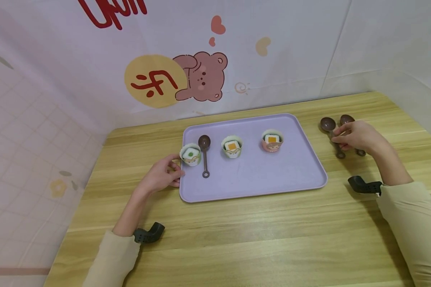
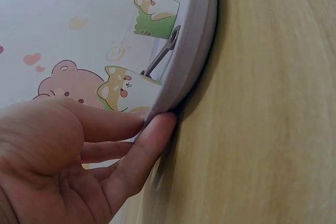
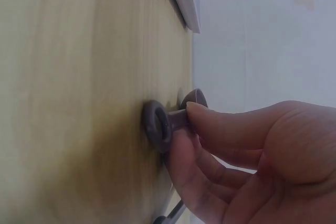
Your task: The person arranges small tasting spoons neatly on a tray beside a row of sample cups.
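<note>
My left hand (image 1: pixel 161 175) pinches the left rim of a lilac tray (image 1: pixel 251 175) between thumb and fingers; the left wrist view shows the thumb inside the rim. Right of the tray, my right hand (image 1: pixel 359 136) pinches the handle of a brown measuring spoon (image 1: pixel 328 124), its ring end (image 3: pixel 156 125) sticking out toward the camera. A second brown spoon (image 1: pixel 346 118) lies beside it, partly hidden by the hand. On the tray, a third brown spoon (image 1: pixel 204 142) lies next to a cup with a green-dotted white piece (image 1: pixel 191 154), close to my left fingers.
Two more paper cups stand on the tray: a green one (image 1: pixel 232 147) in the middle and a pink one (image 1: pixel 272 141) to the right, each with a white and orange piece. Behind the wooden table (image 1: pixel 244 231) hangs a white cloth with a bear print (image 1: pixel 204 77).
</note>
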Demonstrator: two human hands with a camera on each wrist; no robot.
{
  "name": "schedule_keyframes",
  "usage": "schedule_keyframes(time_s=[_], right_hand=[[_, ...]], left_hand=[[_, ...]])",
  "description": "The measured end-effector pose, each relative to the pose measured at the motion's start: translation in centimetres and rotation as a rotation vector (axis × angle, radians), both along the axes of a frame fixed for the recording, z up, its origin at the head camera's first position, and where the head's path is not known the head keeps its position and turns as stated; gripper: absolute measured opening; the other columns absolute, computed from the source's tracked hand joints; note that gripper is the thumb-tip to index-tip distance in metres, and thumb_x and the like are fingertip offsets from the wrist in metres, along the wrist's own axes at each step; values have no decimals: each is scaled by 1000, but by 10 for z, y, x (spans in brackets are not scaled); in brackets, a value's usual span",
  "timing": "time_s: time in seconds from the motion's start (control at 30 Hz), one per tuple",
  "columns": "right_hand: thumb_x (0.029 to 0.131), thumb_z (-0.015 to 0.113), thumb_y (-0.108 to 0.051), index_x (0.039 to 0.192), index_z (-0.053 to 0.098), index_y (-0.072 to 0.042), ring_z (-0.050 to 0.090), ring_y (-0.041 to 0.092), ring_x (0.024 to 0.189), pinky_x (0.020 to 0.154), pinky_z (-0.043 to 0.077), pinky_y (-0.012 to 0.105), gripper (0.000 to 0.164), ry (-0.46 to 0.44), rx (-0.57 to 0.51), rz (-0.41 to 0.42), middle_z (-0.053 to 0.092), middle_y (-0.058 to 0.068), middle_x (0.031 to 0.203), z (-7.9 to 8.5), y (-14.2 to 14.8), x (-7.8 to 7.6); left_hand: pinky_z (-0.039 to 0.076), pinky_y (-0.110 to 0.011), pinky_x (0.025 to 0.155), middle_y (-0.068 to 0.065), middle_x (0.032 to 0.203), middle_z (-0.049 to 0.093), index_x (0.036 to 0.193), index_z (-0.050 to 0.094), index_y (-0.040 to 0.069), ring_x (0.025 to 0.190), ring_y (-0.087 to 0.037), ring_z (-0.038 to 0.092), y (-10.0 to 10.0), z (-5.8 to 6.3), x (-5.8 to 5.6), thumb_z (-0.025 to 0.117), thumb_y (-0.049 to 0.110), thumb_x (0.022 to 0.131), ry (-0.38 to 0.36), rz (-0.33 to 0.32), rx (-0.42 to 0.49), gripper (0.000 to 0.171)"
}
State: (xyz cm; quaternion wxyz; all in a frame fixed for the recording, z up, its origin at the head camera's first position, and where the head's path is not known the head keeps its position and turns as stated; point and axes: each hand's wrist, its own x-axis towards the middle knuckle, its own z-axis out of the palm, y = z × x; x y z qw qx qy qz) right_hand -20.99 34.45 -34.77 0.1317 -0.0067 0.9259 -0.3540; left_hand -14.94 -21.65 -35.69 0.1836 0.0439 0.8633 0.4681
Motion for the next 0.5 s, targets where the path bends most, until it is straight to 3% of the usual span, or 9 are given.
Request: schedule_keyframes(time_s=[0.5], right_hand=[[98, 65, -14, 113, 55, 22, 68, 12, 63, 57, 51, 18, 40, 19, 85, 6, 69, 3, 77, 6, 1, 1]], left_hand=[[65, -33, 65, -22, 105, 58, 148, 38, -5, 72, -20, 66, 0, -2, 0, 60, -3, 98, 3, 2, 5, 55]])
